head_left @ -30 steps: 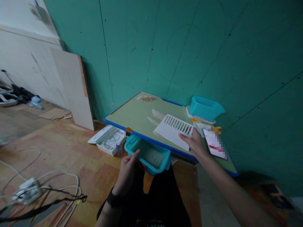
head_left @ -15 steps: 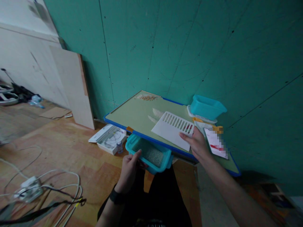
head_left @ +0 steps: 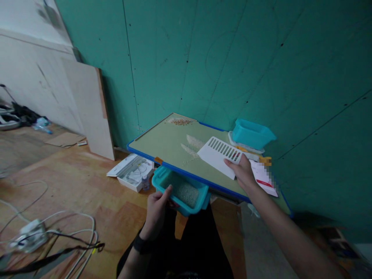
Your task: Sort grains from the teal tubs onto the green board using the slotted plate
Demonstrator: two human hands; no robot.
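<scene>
My left hand (head_left: 158,207) grips the near rim of a turquoise plastic tub (head_left: 205,197), held just below the table's front edge. Pale grains (head_left: 187,192) that look like rice cover its bottom. In my right hand (head_left: 241,170) is a flat white plastic scraper (head_left: 216,159) with a row of slots, thumb on top. Its blade is over the table (head_left: 157,141), touching or just above the top; I cannot tell which. Left of the blade lie streaks of spilled rice (head_left: 192,145). A heap of orange-brown kernels (head_left: 180,121) sits at the far left corner.
A second turquoise tub (head_left: 252,133) stands on a white lid at the table's back right. Beside it are a yellow-handled item (head_left: 265,161) and a printed sheet or screen (head_left: 263,178). An open white box (head_left: 130,172) and tangled cables (head_left: 84,228) lie on the floor.
My right hand has drawn the scraper a little to the right, baring more of the rice streaks. My left hand still holds the tub in nearly the same place.
</scene>
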